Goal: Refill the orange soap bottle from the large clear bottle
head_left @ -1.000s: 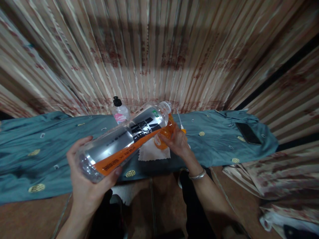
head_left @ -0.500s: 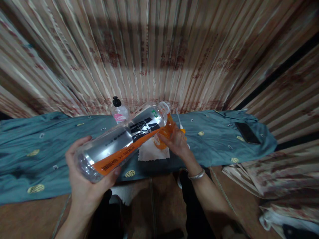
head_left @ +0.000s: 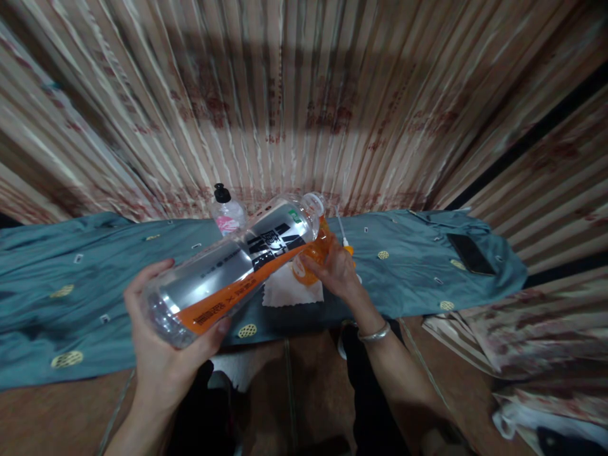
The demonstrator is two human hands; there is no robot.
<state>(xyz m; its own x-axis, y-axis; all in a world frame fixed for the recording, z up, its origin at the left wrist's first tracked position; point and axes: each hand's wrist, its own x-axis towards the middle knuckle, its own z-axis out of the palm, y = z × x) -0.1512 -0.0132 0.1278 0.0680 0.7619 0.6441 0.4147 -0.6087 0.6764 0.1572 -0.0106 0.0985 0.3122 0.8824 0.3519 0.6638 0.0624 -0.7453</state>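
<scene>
A large clear plastic bottle [head_left: 228,272] with a silver and orange label lies tilted in my left hand [head_left: 166,348], whose fingers wrap round its base. Its uncapped mouth points up and to the right, close to an orange translucent bottle [head_left: 306,269]. My right hand [head_left: 336,269] is closed round that orange bottle, which stands over a white cloth [head_left: 287,294] with a scalloped edge. The big bottle hides part of the orange one, including its top. Just right of my right hand, an orange and white spray or pump top [head_left: 348,246] with a thin tube shows.
A clear bottle with a black cap [head_left: 228,212] stands behind the big bottle. To the right, a black phone [head_left: 470,254] rests on the teal patterned cloth [head_left: 403,272] covering the long surface. A pleated curtain [head_left: 304,114] hangs behind; tiled floor lies below.
</scene>
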